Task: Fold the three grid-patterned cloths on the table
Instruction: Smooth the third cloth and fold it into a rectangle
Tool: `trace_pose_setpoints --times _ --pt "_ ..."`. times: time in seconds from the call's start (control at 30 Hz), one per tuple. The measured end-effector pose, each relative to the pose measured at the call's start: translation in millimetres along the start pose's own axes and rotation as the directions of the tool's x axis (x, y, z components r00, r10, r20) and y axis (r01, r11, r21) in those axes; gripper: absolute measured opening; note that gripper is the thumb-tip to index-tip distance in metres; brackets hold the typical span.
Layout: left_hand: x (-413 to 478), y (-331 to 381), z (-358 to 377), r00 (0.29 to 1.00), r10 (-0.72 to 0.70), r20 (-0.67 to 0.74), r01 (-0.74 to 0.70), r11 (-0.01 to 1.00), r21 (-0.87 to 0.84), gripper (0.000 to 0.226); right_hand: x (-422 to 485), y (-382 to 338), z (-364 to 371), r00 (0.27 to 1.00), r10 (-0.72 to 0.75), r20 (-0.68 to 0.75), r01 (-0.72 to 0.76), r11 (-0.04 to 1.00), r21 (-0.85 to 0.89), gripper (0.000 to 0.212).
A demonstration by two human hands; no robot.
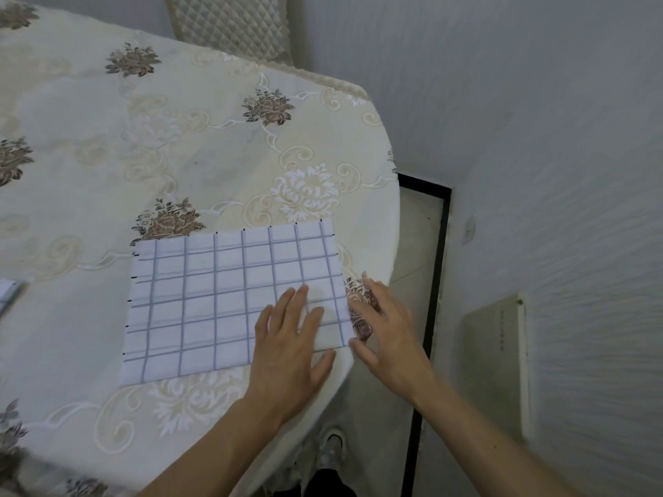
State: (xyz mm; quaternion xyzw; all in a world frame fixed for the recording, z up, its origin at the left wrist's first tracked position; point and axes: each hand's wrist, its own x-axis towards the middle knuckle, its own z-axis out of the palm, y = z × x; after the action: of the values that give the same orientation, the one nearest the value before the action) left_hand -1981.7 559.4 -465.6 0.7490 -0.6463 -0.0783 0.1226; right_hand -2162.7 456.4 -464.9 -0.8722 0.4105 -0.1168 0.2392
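Note:
A white cloth with a blue-grey grid (222,295) lies flat on the round table, near its right edge. My left hand (290,349) rests palm down on the cloth's near right corner, fingers straight and spread. My right hand (387,335) is at the cloth's right edge, fingers extended over the tablecloth, thumb near the cloth's corner. A sliver of another grid cloth (9,292) shows at the left edge of the view.
The table carries a cream floral tablecloth (179,138). A quilted chair back (233,26) stands behind it. A grey wall (538,138) is close on the right, with the floor and a dark strip (430,281) below the table edge. My shoe (332,446) shows underneath.

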Motion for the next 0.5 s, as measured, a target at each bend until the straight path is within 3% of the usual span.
trace_pose_setpoints --times 0.13,0.3,0.5 --pt "1.3 10.1 7.4 0.999 0.047 -0.009 -0.048 0.999 -0.023 0.044 -2.4 1.3 -2.0 1.000 -0.006 0.001 0.006 1.000 0.029 0.057" --pt "7.8 18.7 7.7 0.978 0.126 -0.164 -0.139 0.988 -0.070 0.032 -2.2 4.6 -2.5 0.997 -0.073 0.010 0.072 0.995 0.076 0.033" --pt "13.5 19.1 7.9 0.971 0.128 -0.202 -0.143 0.988 -0.062 0.020 4.9 9.6 -3.9 0.988 -0.146 0.056 0.141 0.986 0.084 0.030"
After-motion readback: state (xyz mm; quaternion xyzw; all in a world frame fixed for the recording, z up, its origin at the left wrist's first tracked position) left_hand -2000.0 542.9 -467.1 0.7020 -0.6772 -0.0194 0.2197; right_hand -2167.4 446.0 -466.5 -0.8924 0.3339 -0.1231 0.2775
